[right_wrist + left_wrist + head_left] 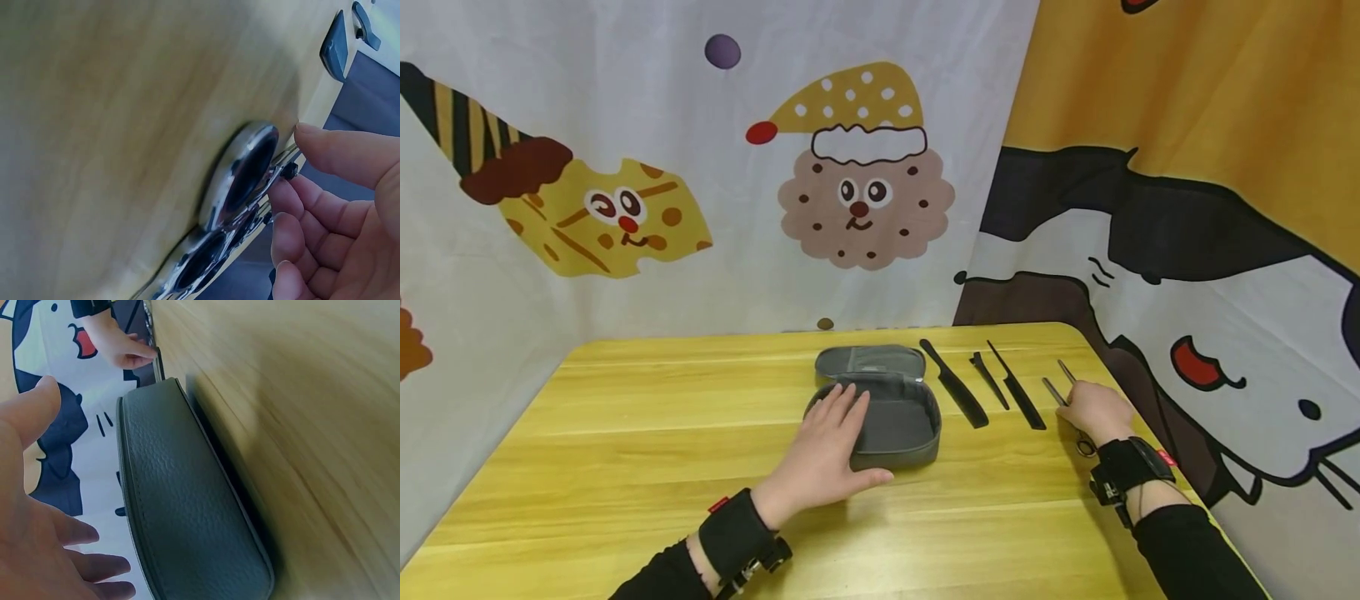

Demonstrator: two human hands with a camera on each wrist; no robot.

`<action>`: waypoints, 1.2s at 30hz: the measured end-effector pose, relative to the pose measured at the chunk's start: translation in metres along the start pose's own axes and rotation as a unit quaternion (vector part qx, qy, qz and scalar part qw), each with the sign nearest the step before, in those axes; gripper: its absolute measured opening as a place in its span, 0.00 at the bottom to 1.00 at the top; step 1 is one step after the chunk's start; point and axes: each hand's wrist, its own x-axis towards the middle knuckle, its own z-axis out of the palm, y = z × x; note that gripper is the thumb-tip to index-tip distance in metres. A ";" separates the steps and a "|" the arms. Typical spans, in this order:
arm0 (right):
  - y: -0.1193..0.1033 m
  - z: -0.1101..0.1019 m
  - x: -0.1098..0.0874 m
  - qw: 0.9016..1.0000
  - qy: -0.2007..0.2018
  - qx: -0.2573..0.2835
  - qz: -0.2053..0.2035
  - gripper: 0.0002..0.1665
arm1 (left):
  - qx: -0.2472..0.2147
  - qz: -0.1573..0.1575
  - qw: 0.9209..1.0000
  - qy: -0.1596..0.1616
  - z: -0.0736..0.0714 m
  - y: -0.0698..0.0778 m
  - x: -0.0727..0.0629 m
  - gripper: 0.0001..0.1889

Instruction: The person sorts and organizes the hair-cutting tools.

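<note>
A grey zip case (898, 460) lies on the table with its lid (880, 361) folded back and a bare interior. My left hand (822, 454) is over the case's left front side, fingers spread and thumb out. In the left wrist view, the fingers stand beside the textured case wall (178, 487). At the table's right side my right hand (1099, 411) pinches a pair of metal scissors (219, 181) between thumb and index finger, near the base of the finger rings. Another pair lies alongside; its silver blades (1052, 388) run parallel in the head view.
Between the case and my right hand lie a wide black comb (958, 392), a black hair clip (991, 382) and a black tail comb (1021, 396). A cartoon-printed curtain (647, 308) hangs behind the wooden table (662, 433) and down its right edge.
</note>
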 end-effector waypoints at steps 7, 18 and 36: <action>-0.002 -0.002 0.003 1.000 -0.009 0.004 0.003 0.19 | -0.015 0.001 1.000 -0.008 0.002 0.007 0.003 0.55; 0.000 0.000 0.007 1.000 -0.013 0.025 -0.006 0.21 | -0.030 0.003 1.000 -0.008 0.006 0.014 0.004 0.55; -0.001 -0.009 -0.006 0.998 0.025 0.028 -0.057 0.19 | -0.054 -0.011 0.998 -0.019 0.010 0.010 0.003 0.55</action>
